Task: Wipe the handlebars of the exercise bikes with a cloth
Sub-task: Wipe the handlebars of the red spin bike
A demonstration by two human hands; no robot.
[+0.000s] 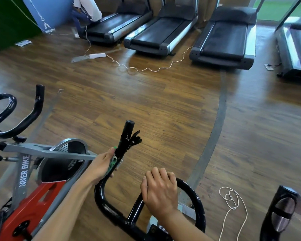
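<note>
Right hand is curled over the handlebar centre loop, gripping it. Cloth is held against the handlebar's left horn by the left hand, fingers wrapped round both. Red bike is parked left of the handlebar.

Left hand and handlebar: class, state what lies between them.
In the head view, a green cloth is pressed between the left hand and the handlebar.

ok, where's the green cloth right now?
Head view, lower centre: the green cloth is held by the left hand against the black tubular handlebar, on its left horn, left of the right hand.
</note>
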